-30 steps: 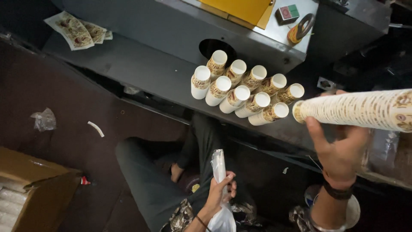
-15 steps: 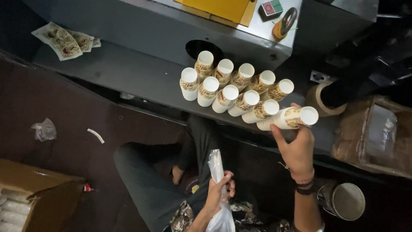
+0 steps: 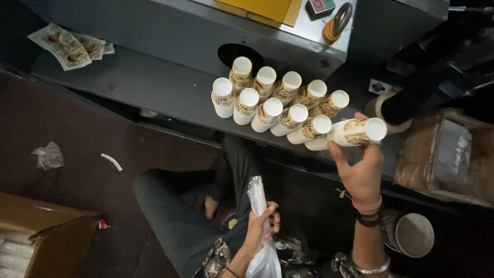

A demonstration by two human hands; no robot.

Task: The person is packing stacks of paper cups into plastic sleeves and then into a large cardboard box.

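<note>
While left hand clutches crinkly plastic sleeve, right hand steadies cylindrical paper-cup stack.

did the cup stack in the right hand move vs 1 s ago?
Yes. The cup stack went from lying sideways to the right of the standing stacks to upright at their right end, with the right hand on it.

On the counter: stacks of cups in two rows, just before the round hole. Flat printed sheets far left of the hole; cardboard box on floor, below-left.
</note>
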